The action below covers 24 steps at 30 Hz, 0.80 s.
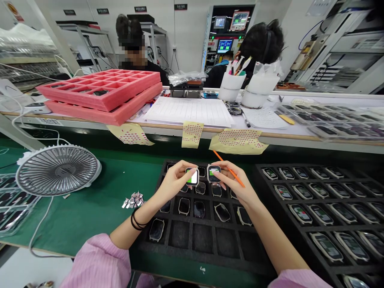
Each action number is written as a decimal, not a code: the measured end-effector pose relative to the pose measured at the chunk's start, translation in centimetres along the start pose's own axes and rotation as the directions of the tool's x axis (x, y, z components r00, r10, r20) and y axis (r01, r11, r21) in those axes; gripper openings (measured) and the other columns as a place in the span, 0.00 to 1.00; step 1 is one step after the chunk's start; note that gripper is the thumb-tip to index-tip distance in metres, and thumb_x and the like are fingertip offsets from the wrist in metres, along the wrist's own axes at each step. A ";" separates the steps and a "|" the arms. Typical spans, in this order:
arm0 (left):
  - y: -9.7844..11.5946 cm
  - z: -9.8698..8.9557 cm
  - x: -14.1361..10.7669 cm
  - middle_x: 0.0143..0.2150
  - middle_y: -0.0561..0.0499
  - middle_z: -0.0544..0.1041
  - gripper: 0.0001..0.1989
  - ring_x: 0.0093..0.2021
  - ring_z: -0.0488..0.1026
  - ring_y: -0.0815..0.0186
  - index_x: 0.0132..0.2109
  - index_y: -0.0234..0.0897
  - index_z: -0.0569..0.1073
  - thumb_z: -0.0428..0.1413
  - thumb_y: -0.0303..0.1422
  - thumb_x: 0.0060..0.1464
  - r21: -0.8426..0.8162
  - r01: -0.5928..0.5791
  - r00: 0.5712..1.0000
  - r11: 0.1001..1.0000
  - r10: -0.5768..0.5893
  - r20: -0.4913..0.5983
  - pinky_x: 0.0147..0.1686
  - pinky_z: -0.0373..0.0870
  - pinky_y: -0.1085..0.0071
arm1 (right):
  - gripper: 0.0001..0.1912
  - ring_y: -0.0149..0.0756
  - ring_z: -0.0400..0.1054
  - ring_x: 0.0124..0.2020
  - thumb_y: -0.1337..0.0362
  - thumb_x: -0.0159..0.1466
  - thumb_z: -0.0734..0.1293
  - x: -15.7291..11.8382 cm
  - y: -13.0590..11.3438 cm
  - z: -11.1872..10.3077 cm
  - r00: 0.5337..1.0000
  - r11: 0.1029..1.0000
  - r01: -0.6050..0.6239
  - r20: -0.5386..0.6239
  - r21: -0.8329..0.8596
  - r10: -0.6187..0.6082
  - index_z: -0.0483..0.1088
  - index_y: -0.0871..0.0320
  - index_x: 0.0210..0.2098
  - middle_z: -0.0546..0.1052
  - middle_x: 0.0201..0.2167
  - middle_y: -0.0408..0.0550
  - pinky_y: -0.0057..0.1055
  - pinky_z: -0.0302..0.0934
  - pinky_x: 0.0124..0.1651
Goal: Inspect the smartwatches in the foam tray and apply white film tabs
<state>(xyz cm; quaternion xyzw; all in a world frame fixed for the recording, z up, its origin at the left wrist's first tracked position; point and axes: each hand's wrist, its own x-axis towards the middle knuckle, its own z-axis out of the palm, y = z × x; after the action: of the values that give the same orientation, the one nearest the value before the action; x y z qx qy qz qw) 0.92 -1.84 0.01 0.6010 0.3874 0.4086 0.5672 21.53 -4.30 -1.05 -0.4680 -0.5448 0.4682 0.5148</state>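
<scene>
My left hand (180, 176) is closed around a smartwatch case (193, 179), whose lit screen shows white and green. A second smartwatch case (212, 173), lit with green and white on dark, sits between the fingers of my right hand (232, 178). A thin orange stick (229, 169) is also tucked in the right hand and slants up to the left. Both hands hover above the far part of a black foam tray (180, 235). Dark-screened watch cases, such as one watch case (157, 230), lie in its compartments; several front compartments hold nothing.
At right, another black tray (285, 224) carries rows of watch cases. A grey fan (60, 170) and a pile of small metallic pieces (133, 200) are on the left. Pink foam trays (102, 92) and paper sheets (189, 110) occupy the raised shelf; co-workers sit beyond it.
</scene>
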 end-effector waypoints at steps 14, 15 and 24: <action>0.0 -0.3 0.2 0.39 0.47 0.77 0.17 0.32 0.72 0.69 0.44 0.34 0.73 0.63 0.37 0.49 -0.008 -0.015 1.000 1.000 0.015 -0.012 0.28 0.70 0.76 | 0.16 0.30 0.68 0.25 0.57 0.62 0.69 0.1 0.4 -0.3 0.991 0.998 -0.007 0.134 -0.064 0.015 0.70 0.54 0.48 0.75 0.34 0.45 0.30 0.63 0.28; 0.1 -0.2 0.2 0.38 0.48 0.77 0.16 0.30 0.72 0.69 0.43 0.34 0.73 0.63 0.38 0.49 -0.028 0.005 0.999 1.000 -0.006 -0.035 0.26 0.70 0.77 | 0.17 0.32 0.69 0.28 0.58 0.61 0.70 0.0 0.4 -0.3 0.987 0.998 -0.006 0.161 -0.068 0.017 0.70 0.54 0.49 0.75 0.37 0.47 0.30 0.63 0.29; 0.2 -0.3 0.1 0.38 0.47 0.76 0.20 0.25 0.72 0.71 0.51 0.35 0.73 0.55 0.42 0.57 -0.041 0.053 0.998 0.998 -0.051 0.039 0.14 0.60 0.82 | 0.14 0.28 0.61 0.22 0.55 0.59 0.70 0.4 0.7 -0.1 0.997 0.996 -0.072 -0.025 0.057 0.073 0.74 0.56 0.40 0.71 0.28 0.43 0.25 0.51 0.20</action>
<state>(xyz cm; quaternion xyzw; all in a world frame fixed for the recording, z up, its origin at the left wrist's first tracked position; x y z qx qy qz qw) 0.69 -1.60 0.20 0.5863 0.3835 0.3902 0.5974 21.62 -3.85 -1.68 -0.4791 -0.5070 0.4952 0.5179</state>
